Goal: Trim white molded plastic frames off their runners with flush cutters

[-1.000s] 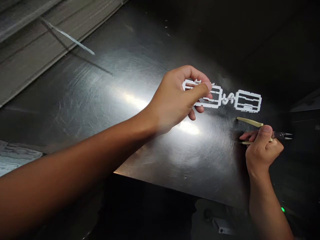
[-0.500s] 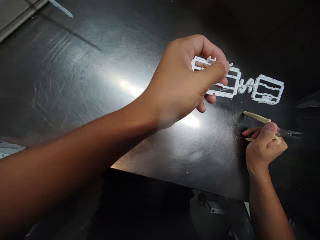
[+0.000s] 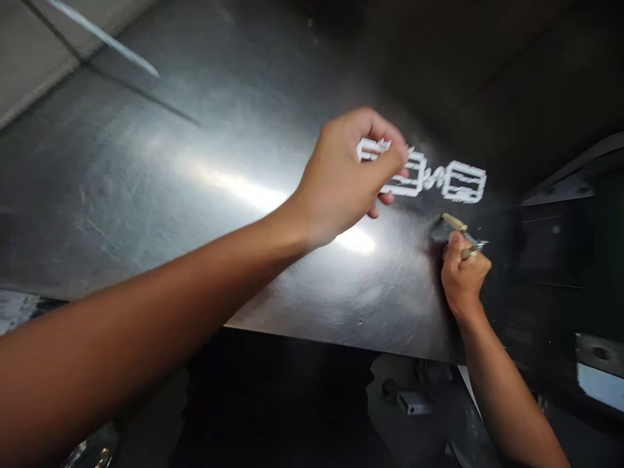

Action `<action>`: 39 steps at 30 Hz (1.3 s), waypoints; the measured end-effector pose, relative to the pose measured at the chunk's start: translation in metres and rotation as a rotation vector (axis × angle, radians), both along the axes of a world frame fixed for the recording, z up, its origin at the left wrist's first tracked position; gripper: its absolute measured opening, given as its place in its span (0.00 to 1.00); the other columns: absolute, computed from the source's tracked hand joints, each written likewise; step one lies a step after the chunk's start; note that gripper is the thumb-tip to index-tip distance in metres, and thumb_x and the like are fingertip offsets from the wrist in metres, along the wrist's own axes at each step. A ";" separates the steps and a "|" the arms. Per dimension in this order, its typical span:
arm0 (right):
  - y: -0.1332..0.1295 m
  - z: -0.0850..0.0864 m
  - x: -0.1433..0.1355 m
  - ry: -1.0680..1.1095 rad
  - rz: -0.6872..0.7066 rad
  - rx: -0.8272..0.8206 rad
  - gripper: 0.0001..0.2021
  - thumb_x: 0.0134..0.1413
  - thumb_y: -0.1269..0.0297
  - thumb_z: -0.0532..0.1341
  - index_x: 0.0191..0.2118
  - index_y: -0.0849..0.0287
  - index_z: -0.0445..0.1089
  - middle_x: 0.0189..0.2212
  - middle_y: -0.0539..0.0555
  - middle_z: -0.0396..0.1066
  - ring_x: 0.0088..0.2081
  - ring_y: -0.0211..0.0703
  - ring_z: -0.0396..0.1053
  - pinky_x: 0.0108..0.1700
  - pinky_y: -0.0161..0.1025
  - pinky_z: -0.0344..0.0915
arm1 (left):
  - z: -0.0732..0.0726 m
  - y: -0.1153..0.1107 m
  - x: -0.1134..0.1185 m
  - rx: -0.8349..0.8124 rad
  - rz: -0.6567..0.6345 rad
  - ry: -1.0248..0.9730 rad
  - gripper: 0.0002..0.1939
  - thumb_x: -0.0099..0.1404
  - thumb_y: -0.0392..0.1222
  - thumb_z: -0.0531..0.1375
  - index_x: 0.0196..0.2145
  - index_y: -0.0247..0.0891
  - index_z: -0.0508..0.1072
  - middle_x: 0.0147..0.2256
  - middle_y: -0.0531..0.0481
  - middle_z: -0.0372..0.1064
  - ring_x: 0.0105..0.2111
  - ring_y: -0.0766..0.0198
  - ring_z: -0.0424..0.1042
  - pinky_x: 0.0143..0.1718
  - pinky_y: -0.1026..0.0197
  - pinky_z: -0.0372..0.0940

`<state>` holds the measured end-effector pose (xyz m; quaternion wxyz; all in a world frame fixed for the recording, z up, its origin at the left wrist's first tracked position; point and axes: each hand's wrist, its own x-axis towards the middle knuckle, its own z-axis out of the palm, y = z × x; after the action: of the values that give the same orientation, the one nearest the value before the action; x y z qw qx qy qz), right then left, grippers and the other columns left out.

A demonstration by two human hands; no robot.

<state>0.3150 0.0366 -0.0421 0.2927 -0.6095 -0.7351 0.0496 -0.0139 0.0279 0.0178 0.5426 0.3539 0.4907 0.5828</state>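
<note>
Between the thumb and fingers of my left hand is a white plastic frame part, raised over the metal table. A curly white runner joins it to a second, smaller white frame hanging out to the right. Part of the first frame is hidden behind my fingers. Lower right, my right hand is wrapped round pale yellow-handled nippers. Their metal jaws point right and stay apart from the white parts. Motion blurs the tool, so its jaw opening is unclear.
A thin pale strip crosses the upper left. The table's front edge runs below my arms, with dark space under it. Metal machine parts stand at the far right, and a small metal block shows at the bottom.
The view has shifted, so both hands appear further left and more machine parts show at right. My right hand has turned the nippers somewhat. Both hands keep their holds.
</note>
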 end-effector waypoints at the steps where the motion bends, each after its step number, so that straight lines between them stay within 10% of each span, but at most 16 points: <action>1: 0.000 0.001 0.001 -0.002 0.002 -0.014 0.36 0.77 0.31 0.60 0.23 0.54 0.69 0.20 0.53 0.68 0.24 0.47 0.70 0.33 0.43 0.63 | -0.003 0.001 0.001 0.013 -0.002 -0.017 0.05 0.77 0.33 0.65 0.40 0.39 0.76 0.39 0.48 0.82 0.25 0.67 0.77 0.19 0.66 0.64; 11: 0.006 0.014 0.008 0.270 -0.051 -0.001 0.37 0.63 0.24 0.71 0.45 0.60 0.76 0.30 0.56 0.77 0.29 0.51 0.76 0.32 0.41 0.71 | -0.003 0.009 0.000 0.019 -0.031 -0.072 0.04 0.76 0.32 0.63 0.41 0.38 0.74 0.39 0.49 0.80 0.25 0.68 0.77 0.18 0.70 0.64; 28: -0.034 0.022 0.003 0.470 0.036 -0.034 0.30 0.81 0.31 0.59 0.40 0.56 0.64 0.34 0.53 0.74 0.20 0.37 0.60 0.21 0.34 0.62 | -0.006 0.008 0.001 0.022 -0.035 -0.039 0.03 0.75 0.34 0.65 0.41 0.38 0.75 0.39 0.47 0.80 0.26 0.67 0.77 0.17 0.68 0.65; 39: -0.008 0.009 -0.001 0.381 0.010 0.081 0.29 0.84 0.33 0.56 0.38 0.53 0.61 0.26 0.49 0.69 0.22 0.40 0.64 0.22 0.33 0.59 | -0.010 0.007 0.001 -0.029 -0.025 0.047 0.04 0.73 0.36 0.69 0.40 0.39 0.77 0.39 0.46 0.83 0.26 0.66 0.76 0.19 0.67 0.65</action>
<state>0.3138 0.0283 -0.0329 0.4506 -0.5731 -0.6709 0.1358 -0.0124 0.0353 0.0078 0.5434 0.3654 0.5073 0.5602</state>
